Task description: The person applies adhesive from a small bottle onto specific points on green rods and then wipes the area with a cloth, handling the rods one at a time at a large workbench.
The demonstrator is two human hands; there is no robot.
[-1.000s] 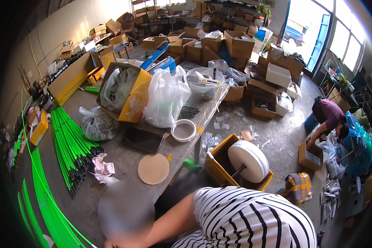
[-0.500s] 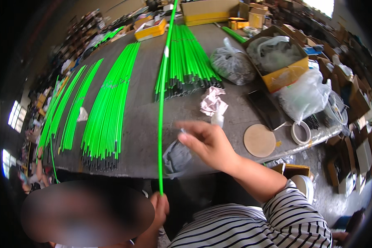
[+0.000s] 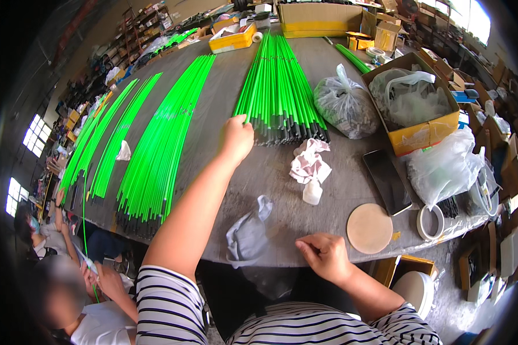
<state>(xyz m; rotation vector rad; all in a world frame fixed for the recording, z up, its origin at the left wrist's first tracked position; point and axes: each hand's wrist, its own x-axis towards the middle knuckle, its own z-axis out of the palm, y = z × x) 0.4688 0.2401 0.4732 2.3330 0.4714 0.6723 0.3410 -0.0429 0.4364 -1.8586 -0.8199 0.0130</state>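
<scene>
My left hand (image 3: 236, 139) reaches out over the table, closed around the black-tipped end of a green rod at the left side of a fanned bundle of green rods (image 3: 276, 86). The fingers hide most of that end. My right hand (image 3: 327, 253) rests at the table's near edge with curled fingers; what they hold, if anything, is hidden. Left of it lies a crumpled grey cloth (image 3: 247, 233), and a round tan disc (image 3: 369, 228) is to its right. A crumpled pink-and-white cloth (image 3: 309, 164) lies beyond it.
More green rods (image 3: 164, 138) lie in groups on the left. On the right are a black phone (image 3: 387, 181), a tape roll (image 3: 430, 222), plastic bags (image 3: 446, 167) and a yellow box (image 3: 423, 129). A co-worker (image 3: 101, 319) sits at lower left, handling a green rod.
The green rod that stood upright across the view has gone from there. My left hand is now out at the bundle. My right hand has drawn back to the table edge and curled.
</scene>
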